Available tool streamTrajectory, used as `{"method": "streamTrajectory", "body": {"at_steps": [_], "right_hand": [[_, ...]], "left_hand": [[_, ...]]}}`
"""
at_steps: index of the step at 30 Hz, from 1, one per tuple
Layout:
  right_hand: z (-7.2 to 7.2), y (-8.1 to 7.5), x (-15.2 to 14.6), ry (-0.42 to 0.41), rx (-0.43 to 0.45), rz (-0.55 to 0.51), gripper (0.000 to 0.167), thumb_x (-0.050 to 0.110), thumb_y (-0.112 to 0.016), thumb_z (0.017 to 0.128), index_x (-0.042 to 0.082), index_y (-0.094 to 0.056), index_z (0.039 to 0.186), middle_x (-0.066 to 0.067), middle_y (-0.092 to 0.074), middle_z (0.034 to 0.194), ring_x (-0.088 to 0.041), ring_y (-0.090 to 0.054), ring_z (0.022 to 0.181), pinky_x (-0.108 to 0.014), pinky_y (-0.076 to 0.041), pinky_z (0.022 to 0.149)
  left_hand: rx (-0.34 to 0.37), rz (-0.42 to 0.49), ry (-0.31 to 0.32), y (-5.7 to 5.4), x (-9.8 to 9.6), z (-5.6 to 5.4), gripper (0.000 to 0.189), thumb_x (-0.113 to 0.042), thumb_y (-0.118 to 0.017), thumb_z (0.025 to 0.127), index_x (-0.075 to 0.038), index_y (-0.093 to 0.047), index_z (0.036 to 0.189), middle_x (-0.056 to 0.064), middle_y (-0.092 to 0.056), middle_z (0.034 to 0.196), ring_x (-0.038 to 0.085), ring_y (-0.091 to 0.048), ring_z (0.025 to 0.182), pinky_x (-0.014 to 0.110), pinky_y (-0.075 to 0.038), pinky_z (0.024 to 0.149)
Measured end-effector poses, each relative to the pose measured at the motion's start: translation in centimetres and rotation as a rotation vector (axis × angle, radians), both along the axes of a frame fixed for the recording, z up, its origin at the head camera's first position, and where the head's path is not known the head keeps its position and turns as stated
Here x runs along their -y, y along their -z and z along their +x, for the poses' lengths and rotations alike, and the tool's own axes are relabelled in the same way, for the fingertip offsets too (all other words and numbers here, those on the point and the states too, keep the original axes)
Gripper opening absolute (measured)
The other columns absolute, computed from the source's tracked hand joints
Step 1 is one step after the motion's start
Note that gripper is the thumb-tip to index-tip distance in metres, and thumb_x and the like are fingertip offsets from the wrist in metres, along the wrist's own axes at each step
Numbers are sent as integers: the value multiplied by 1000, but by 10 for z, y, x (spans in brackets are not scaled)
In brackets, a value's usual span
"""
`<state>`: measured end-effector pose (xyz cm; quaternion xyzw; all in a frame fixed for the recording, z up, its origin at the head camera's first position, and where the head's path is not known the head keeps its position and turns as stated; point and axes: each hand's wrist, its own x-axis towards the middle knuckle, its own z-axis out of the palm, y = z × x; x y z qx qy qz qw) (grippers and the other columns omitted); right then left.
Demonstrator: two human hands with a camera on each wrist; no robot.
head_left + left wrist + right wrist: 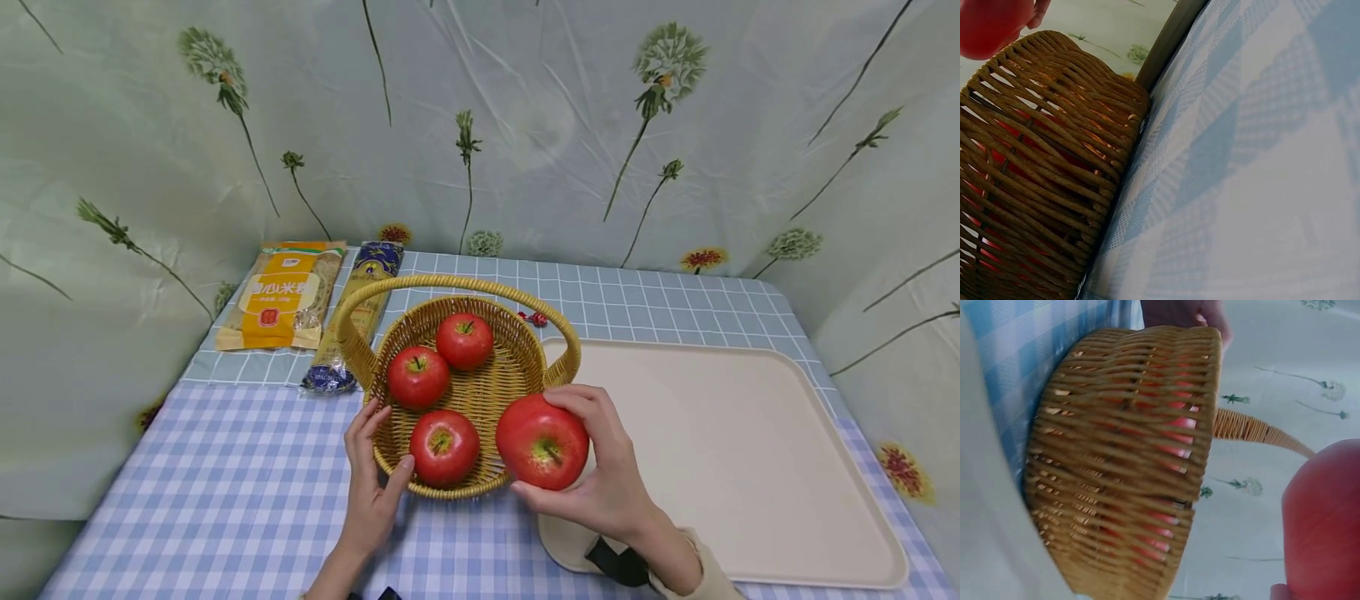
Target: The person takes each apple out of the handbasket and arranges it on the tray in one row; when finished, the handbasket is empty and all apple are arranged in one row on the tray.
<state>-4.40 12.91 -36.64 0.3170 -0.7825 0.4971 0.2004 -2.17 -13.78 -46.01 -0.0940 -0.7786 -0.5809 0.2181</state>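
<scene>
Red apple (pixel 1324 525) nr wicker bskt (pixel 1119 447)

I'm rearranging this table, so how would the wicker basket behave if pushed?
The wicker basket would likely stay stiff, being thickly woven. Broad and low, it would probably slide rather than tip; the three round apples inside might roll.

Soft, even light fills the head view, leaving a pale sheen on the curtain (pixel 536 129), while both wrist views are dimmer and hazier, the basket (pixel 1047 162) shadowed, the near cloth (pixel 1272 212) and apple (pixel 1325 525) blurred.
</scene>
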Motion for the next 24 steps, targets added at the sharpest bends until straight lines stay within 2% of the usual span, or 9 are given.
{"method": "streamTrajectory", "body": {"at_steps": [3,9,14,17,20,24], "right_hand": [[3,-4,-4,32,-16,-19,76,46,-80,69,-2,-52,120,-15,-49,118,-23,-47,108,-24,-51,75],[10,-23,-7,107,-54,-59,72,46,-75,75,-10,-51,113,-23,-48,110,-21,-45,107,-17,-47,78],[6,-24,-14,139,-67,-67,70,44,-74,76,-12,-51,111,-25,-48,108,-20,-46,107,-16,-46,78],[4,-20,-20,157,-47,-70,68,32,-81,71,-13,-51,112,-26,-48,109,-19,-46,107,-16,-46,78],[2,-17,-26,184,-26,-59,68,13,-84,59,-13,-51,112,-26,-48,109,-18,-46,107,-15,-46,77],[0,-12,-32,231,-16,-18,75,-1,-82,45,-13,-50,112,-25,-49,110,-16,-47,106,-13,-45,76]], "left_hand": [[-14,5,6,2,1,-1,62,1,-59,81,0,-37,139,13,-20,150,27,-17,137,28,-15,107],[-18,5,2,2,1,-1,61,1,-59,80,2,-37,138,13,-21,150,27,-18,137,28,-15,107],[-28,11,1,3,1,-1,63,1,-59,79,2,-37,138,13,-21,149,27,-17,137,28,-15,107],[-25,10,0,2,0,-1,64,2,-59,79,0,-37,139,15,-21,149,26,-18,137,28,-16,107],[-14,10,-5,-2,-1,0,63,3,-58,78,2,-37,138,19,-21,148,25,-18,136,27,-16,107],[3,22,-7,-20,-7,4,58,6,-55,79,10,-37,134,27,-21,145,23,-19,136,26,-16,106]]}}
